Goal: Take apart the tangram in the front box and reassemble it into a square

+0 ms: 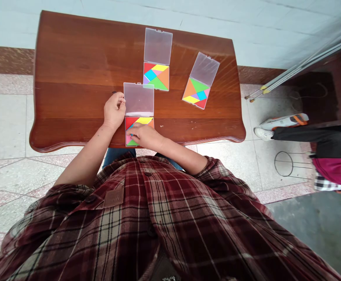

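Note:
Three open tangram cases lie on a brown wooden table (71,70). The nearest case (138,124) sits at the table's front edge, its clear lid (139,99) folded back. My left hand (114,111) grips the lid's left edge with curled fingers. My right hand (144,134) rests on the coloured pieces in the tray, fingertips pressed on a blue and green piece at the left; whether it holds a piece is unclear.
A second open tangram case (156,76) lies behind the near one, a third (196,93) to the right. Another person's leg and shoe (281,127) are on the floor at the right, beside a wire stand (284,164).

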### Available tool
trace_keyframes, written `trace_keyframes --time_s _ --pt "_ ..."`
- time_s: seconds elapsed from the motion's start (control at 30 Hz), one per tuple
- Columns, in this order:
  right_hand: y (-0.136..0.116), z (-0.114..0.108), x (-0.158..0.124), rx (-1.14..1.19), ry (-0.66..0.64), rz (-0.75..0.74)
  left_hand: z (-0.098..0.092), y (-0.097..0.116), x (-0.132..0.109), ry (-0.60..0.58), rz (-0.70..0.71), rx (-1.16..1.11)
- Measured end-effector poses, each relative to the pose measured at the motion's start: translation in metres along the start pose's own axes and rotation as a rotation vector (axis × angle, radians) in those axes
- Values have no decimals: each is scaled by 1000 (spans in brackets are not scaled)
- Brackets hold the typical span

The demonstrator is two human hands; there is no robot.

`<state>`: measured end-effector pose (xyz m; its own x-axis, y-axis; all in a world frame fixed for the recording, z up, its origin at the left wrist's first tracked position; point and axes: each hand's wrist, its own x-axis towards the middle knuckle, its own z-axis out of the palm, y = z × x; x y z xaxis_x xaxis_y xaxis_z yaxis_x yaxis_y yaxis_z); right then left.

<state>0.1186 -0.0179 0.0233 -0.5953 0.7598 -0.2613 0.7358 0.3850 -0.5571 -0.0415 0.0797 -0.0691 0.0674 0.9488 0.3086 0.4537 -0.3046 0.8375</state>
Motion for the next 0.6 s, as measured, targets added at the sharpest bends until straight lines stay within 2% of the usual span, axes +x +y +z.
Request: trace_keyframes --time_s 0.1,0.17,0.3,0.4,0.5,0.6 --pt "-2 2 0 -46 -58 -4 0 1 0 4 -1 2" --pt "0 -1 0 -13 -24 -14 -1 3 -1 9 1 9" --pt "22 -14 -11 149 213 19 -3 6 -1 13 -1 25" --pt "55 -16 -33 203 449 171 -4 6 -1 15 0 24" --pt "89 -2 -58 155 637 312 -5 7 -2 27 1 18" --pt "110 21 -74 91 736 313 -6 12 0 19 -32 38"
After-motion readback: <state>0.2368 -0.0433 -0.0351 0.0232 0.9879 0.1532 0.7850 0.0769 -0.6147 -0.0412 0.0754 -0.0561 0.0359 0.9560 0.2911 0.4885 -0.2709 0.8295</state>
